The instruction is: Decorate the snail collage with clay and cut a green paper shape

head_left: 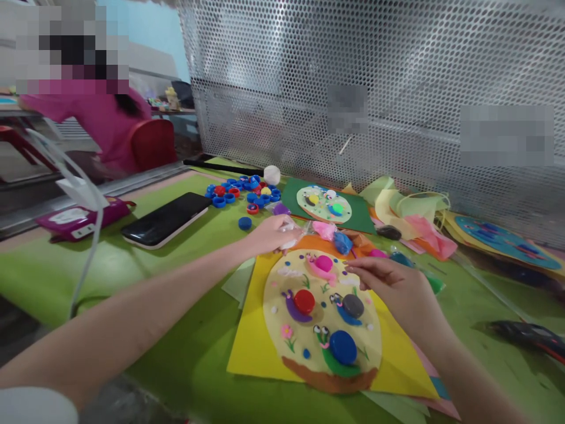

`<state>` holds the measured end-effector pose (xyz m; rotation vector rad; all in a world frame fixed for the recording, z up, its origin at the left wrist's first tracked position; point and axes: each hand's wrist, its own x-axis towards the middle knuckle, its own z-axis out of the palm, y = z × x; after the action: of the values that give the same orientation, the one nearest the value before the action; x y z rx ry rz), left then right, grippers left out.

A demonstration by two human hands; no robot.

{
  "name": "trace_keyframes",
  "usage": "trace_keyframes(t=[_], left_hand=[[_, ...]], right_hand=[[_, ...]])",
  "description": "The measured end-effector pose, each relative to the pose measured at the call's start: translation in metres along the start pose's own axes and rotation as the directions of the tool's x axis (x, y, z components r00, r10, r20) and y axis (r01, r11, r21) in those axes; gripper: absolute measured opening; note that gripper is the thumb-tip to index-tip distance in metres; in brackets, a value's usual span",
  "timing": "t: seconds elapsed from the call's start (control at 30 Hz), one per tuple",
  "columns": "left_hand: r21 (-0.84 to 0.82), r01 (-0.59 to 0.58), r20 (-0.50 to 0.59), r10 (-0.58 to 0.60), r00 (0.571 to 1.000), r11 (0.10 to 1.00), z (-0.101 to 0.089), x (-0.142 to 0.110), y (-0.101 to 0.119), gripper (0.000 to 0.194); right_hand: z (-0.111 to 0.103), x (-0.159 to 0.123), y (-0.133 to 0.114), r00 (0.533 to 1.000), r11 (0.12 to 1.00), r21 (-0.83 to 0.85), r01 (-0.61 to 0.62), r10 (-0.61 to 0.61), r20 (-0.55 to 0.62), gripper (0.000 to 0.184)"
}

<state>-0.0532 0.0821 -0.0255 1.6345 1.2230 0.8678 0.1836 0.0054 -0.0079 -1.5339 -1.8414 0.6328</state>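
Note:
A pale round disc (282, 330) lies on a yellow sheet (251, 353) in front of me. It carries several clay snails whose shells are bottle caps in red (304, 301), grey (353, 305), blue (343, 347) and pink (323, 263). My left hand (270, 234) reaches past the disc's far left edge, its fingers closed on a small white lump (288, 227). My right hand (392, 288) hovers at the disc's right rim with thumb and fingers pinched together; what they hold is too small to make out.
Loose blue and red caps (241, 193) and a white ball (272, 175) lie behind, beside a second decorated disc (324, 204) on green card. A phone (166, 219), pink pouch (79, 219), crumpled paper (410, 218) and a perforated metal screen (375, 88) surround the green table. Another person in pink (97, 118) sits far left.

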Motion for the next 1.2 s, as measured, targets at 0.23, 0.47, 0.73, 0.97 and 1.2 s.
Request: trace_keyframes(t=[0.23,0.47,0.73,0.97,1.2], left_hand=[[-0.206,-0.010,0.037,0.018,0.999,0.979,0.004,0.002,-0.003,0.025],[-0.422,0.010,0.053,0.013,0.999,0.907,0.007,0.008,-0.012,0.021],[-0.443,0.161,0.117,-0.121,0.986,0.882,0.011,0.019,-0.021,0.032],[-0.428,0.312,0.152,-0.273,0.950,0.848,0.007,0.020,-0.020,0.025],[-0.472,0.353,0.117,-0.339,0.933,0.808,0.009,0.025,-0.019,0.029]], right_hand=[[0.001,0.001,0.005,0.995,0.982,-0.170,0.087,-0.094,-0.034,0.016],[0.007,0.003,0.011,0.967,0.930,-0.278,0.242,-0.255,-0.013,0.017],[0.040,0.020,-0.015,0.922,0.840,-0.379,0.388,-0.355,0.156,0.026],[0.066,0.045,-0.026,0.704,0.407,-0.638,0.654,-0.637,0.316,0.036],[0.074,0.054,-0.019,0.531,0.126,-0.656,0.744,-0.707,0.467,0.043]])
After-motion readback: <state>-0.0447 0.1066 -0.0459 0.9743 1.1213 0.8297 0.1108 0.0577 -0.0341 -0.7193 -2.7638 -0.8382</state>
